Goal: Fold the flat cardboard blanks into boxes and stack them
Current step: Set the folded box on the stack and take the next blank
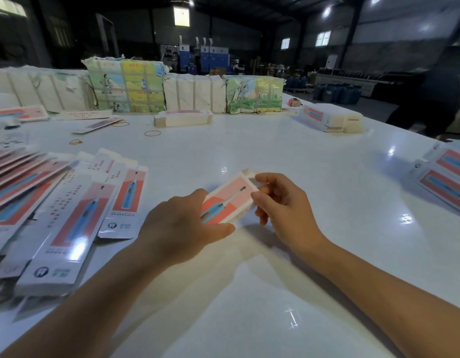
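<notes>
Left hand: the left hand [181,226] is seen at the centre of the view, fingers and thumb curled round the near end of the box.
Right hand: the right hand [283,202] is held at 3 o'clock of the left one, fingers bent and pinching the far end of the box at its open flaps.
Box: a partly folded box [230,200], pink and red with a blue toothbrush printed on it, is gripped between both hands just above the table; its far end is tilted toward 1 o'clock.
Table: a glossy white table [249,293] is spread under everything, with lamp glints on it.
Finished boxes: at 9 o'clock of the hands, long boxes [76,223] of the same print are laid overlapping in a loose fan.
Right pile: at 3 o'clock, by the table edge, more printed blanks [446,182] are laid flat.
Rubber bands: rubber bands [152,133] are scattered at 11 o'clock, farther out.
Flat stack: a low stack of blanks [183,118] is set at 12 o'clock.
Bundles: tied paper bundles [195,93] are lined up along the far edge.
Person: a dark, blurred figure [430,99] is seen at 2 o'clock beyond the table.
</notes>
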